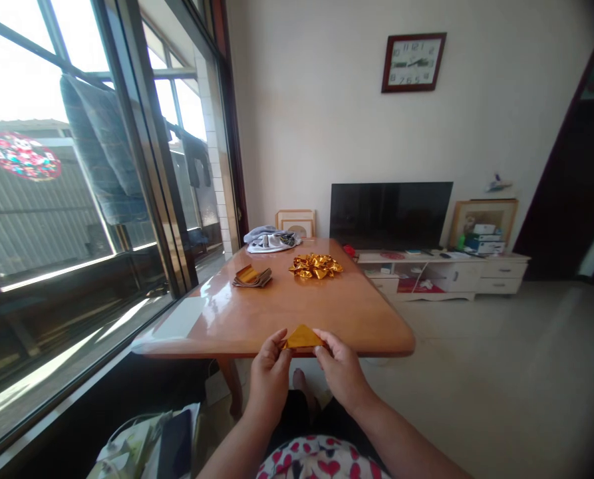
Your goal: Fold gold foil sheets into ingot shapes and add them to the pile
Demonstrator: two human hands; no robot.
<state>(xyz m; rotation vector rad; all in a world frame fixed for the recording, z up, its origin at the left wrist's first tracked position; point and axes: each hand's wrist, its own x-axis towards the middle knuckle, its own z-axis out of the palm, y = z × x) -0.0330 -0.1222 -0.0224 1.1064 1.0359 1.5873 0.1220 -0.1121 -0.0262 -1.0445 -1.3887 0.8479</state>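
Between both hands, just over the near table edge, is a piece of gold foil paper (302,336) folded into a triangle, its point facing away from me. My left hand (271,362) pinches its left corner between thumb and fingers. The right corner is gripped the same way by my right hand (340,364). Farther up the wooden table (287,313) lies a stack of gold and brown paper sheets (252,276). To the right of that stack sits a heap of shiny folded gold foil pieces (316,266).
Folded cloth (271,239) lies at the table's far end. A television (391,216) stands on a white cabinet (463,276) beyond. The window (142,166) runs along the left. Low at left, a dark flat object (175,442) lies among papers and cables.
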